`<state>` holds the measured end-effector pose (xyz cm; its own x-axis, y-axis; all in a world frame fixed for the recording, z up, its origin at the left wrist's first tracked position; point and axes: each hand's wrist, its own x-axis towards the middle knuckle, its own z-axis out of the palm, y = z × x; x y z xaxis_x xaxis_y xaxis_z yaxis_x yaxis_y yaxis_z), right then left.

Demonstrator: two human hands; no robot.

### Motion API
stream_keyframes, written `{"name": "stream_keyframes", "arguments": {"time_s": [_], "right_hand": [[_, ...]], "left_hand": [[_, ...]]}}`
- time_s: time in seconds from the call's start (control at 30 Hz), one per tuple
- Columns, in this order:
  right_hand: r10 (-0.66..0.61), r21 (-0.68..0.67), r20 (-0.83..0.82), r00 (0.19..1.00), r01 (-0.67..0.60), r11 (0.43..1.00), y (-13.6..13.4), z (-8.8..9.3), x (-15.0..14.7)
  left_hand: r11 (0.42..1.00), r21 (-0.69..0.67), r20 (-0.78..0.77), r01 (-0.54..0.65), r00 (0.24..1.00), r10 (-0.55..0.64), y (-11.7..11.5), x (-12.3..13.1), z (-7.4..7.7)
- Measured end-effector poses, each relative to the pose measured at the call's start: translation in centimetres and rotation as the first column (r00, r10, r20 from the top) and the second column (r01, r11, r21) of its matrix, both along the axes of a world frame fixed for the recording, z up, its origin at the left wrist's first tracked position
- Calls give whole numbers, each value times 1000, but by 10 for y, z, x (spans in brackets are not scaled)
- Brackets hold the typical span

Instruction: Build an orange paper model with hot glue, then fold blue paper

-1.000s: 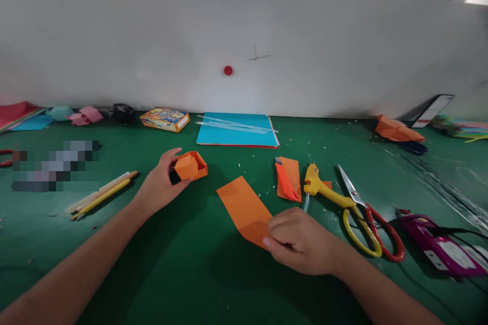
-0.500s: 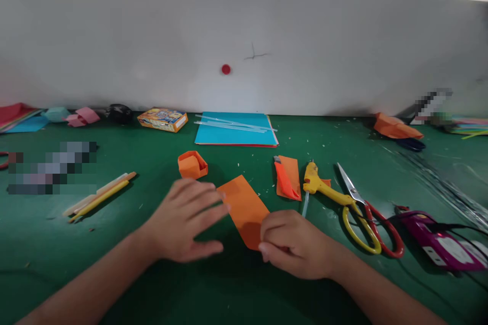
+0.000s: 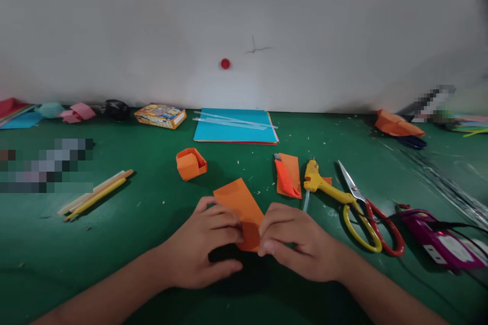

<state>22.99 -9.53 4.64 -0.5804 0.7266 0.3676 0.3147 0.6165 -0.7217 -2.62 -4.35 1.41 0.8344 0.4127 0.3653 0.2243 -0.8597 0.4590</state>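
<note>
An orange sheet of paper (image 3: 242,203) lies slanted in front of me. My right hand (image 3: 301,244) pinches its near right corner between thumb and fingers. At the sheet's left edge, my left hand (image 3: 206,246) rests its curved fingertips on the paper, thumb held well apart. Beyond the left hand stands a small folded orange paper piece (image 3: 190,164). A cutter with an orange-red handle (image 3: 285,177) lies on a smaller orange paper piece (image 3: 293,168) past the right hand.
Right of my hands lie a yellow glue gun (image 3: 320,183), scissors (image 3: 368,218) with red and yellow handles, and a purple power strip (image 3: 438,241) with cables. Stacked blue sheets (image 3: 236,134) bear clear sticks. Pencils (image 3: 97,195) and a box (image 3: 160,115) lie leftward.
My left hand has come down and right onto the sheet's left edge, its fingers curling. My right hand keeps hold of the near right corner. The view has shifted slightly.
</note>
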Motion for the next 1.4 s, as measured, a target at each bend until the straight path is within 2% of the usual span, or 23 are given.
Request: {"name": "stream_keyframes", "arguments": {"time_s": [0.1, 0.23, 0.3, 0.43, 0.53, 0.6, 0.7, 0.8, 0.87, 0.93, 0.97, 1.03, 1.13, 1.27, 1.4], "right_hand": [[-18, -2, 46, 999, 18, 1000, -1, 2, -2], [-6, 61, 27, 1000, 4, 998, -3, 1, -2], [-35, 109, 22, 999, 33, 993, -4, 0, 2], [-174, 186, 7, 985, 170, 968, -4, -8, 8], [-303, 204, -21, 953, 300, 932, -2, -14, 8], [-374, 144, -44, 926, 377, 915, -1, -17, 6], [-439, -40, -114, 891, 437, 898, 1, -19, 2], [-443, -343, -228, 867, 355, 870, 3, -19, 3], [-441, -529, -285, 851, 245, 813, 6, -19, 5], [-449, -623, -251, 858, 211, 753, 10, -17, 7], [-455, -633, -194, 869, 244, 735, 12, -17, 8], [-464, -573, -58, 884, 351, 740, 14, -15, 8], [-445, -411, 39, 895, 420, 809, 16, -15, 5], [-380, -241, -4, 925, 368, 898, 15, -19, 4], [-254, 4, -47, 966, 255, 967, 14, -22, 6]], "left_hand": [[998, 48, 1, 51, 999, -51, -6, 6, -2], [995, 96, 130, 43, 990, -55, -5, 9, -4], [998, 60, 202, -22, 979, 9, 2, 6, -2], [987, 29, 305, -157, 942, 141, 17, -3, 0], [975, -26, 311, -221, 925, 218, 22, -6, -3], [958, -94, 261, -269, 922, 285, 21, -6, -7], [937, -215, 214, -276, 923, 320, 14, -6, -15], [944, -280, 240, -176, 939, 246, 7, -4, -22], [954, -281, 269, -104, 946, 183, 3, -4, -23], [966, -245, 256, -83, 956, 147, 2, -3, -22], [973, -210, 227, -93, 964, 141, 2, -3, -21], [985, -124, 138, -119, 981, 135, 3, -4, -18], [992, -60, 48, -112, 992, 115, 3, -5, -14], [994, -49, -27, -101, 995, 100, 1, -5, -15], [992, -56, -26, -117, 993, 115, 2, -4, -17]]}}
